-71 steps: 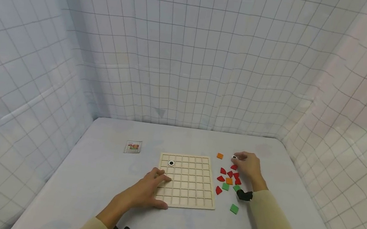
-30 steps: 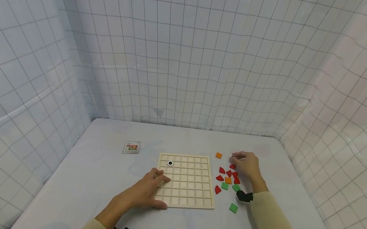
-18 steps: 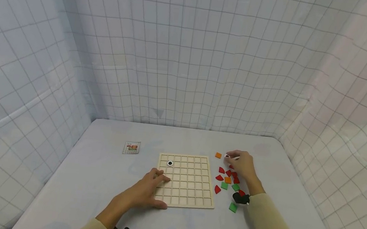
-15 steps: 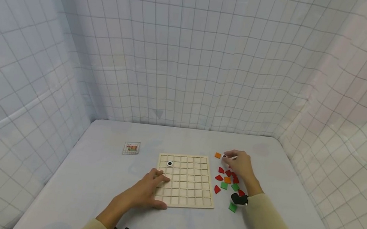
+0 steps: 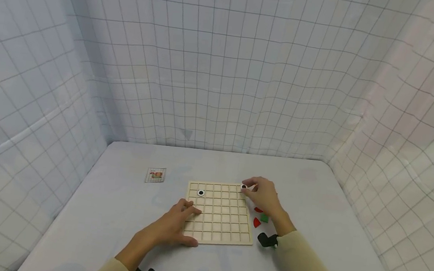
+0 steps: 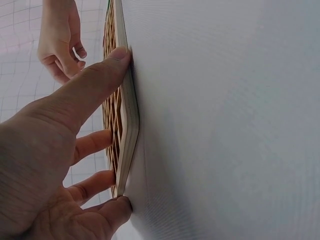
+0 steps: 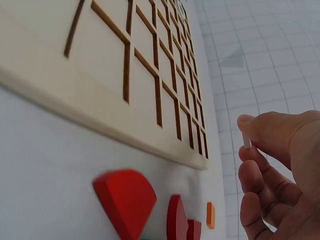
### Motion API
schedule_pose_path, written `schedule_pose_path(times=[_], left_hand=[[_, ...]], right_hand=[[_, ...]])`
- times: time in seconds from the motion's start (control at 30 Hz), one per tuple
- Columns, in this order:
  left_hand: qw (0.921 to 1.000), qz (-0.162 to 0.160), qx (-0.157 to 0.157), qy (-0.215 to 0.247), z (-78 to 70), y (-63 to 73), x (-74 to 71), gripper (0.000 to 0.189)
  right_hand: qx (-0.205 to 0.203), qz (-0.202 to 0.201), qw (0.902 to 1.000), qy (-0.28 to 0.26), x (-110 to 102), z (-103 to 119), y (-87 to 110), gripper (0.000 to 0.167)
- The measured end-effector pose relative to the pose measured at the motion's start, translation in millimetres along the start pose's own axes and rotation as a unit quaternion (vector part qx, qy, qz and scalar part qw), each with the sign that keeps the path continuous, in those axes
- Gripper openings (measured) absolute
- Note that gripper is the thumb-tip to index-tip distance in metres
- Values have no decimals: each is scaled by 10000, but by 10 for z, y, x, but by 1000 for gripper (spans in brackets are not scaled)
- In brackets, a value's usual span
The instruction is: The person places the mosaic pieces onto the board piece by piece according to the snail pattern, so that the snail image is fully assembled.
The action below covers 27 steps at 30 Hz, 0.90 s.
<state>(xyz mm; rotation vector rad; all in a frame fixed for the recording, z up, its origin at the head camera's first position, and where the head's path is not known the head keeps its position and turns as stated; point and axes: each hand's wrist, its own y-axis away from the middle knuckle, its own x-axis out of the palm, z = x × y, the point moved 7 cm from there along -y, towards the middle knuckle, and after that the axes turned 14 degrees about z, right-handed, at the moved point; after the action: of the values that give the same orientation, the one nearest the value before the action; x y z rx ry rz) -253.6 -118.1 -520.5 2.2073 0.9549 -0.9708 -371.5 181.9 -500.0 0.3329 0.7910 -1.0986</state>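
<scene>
In the head view my right hand (image 5: 265, 198) pinches a white disc with a black dot (image 5: 243, 187) over the far right corner of the wooden grid board (image 5: 224, 217). The right wrist view shows it edge-on as a thin white piece (image 7: 247, 140) between thumb and finger, raised off the table. A matching disc (image 5: 200, 192) lies in a cell near the board's far left corner. My left hand (image 5: 170, 227) rests at the board's near left corner. Its thumb touches the front edge, and its spread fingers touch the board's top and left side.
Right of the board lie red quarter-round pieces (image 7: 125, 200), a green square (image 5: 264, 218) and an orange piece (image 7: 211, 215), partly hidden by my right hand and arm. A small picture card (image 5: 155, 175) lies at the back left. Gridded white cloth walls surround the table.
My right hand has carried the disc left from beyond the loose pieces to the board's far right corner. My left hand has stayed in place.
</scene>
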Motion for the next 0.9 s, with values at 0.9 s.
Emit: schedule_pose_path(times=[0.9], left_hand=[[9999,81,-3,92,-36,6,-24,90]], right_hand=[[-22,1050,9945,60,848,468,-414,9]])
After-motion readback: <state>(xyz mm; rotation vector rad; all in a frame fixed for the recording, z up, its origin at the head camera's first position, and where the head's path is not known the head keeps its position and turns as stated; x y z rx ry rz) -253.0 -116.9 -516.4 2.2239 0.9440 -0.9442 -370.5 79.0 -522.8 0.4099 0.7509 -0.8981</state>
